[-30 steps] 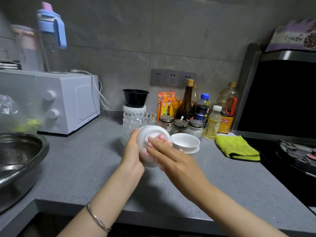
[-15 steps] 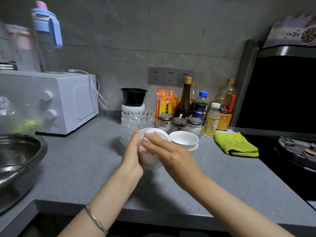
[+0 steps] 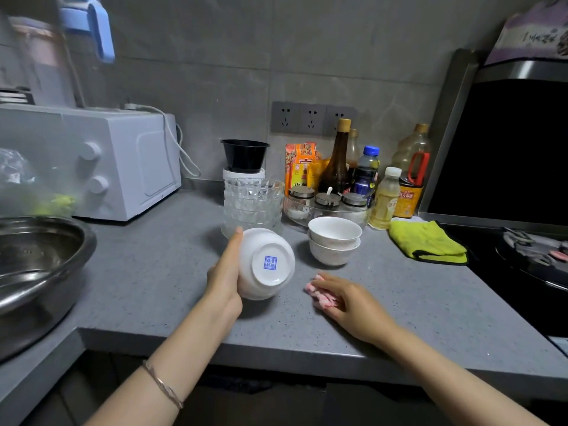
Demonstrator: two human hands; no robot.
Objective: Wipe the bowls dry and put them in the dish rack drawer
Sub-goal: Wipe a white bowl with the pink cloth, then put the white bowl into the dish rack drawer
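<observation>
A white bowl (image 3: 266, 263) with a blue stamp is gripped by the left hand (image 3: 223, 282); a pink cloth (image 3: 322, 295) is pressed under the right hand (image 3: 353, 305); two bowls (image 3: 333, 241) are stacked nearby.

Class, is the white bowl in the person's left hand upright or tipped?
Tipped: the white bowl in the left hand shows its base, with a blue stamp, toward the camera.

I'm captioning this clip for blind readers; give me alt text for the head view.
A left hand holds a white ceramic bowl tilted, its blue-stamped base toward the camera, above a grey speckled counter, while the right hand rests on a crumpled pink cloth. Two stacked white bowls stand behind.
</observation>
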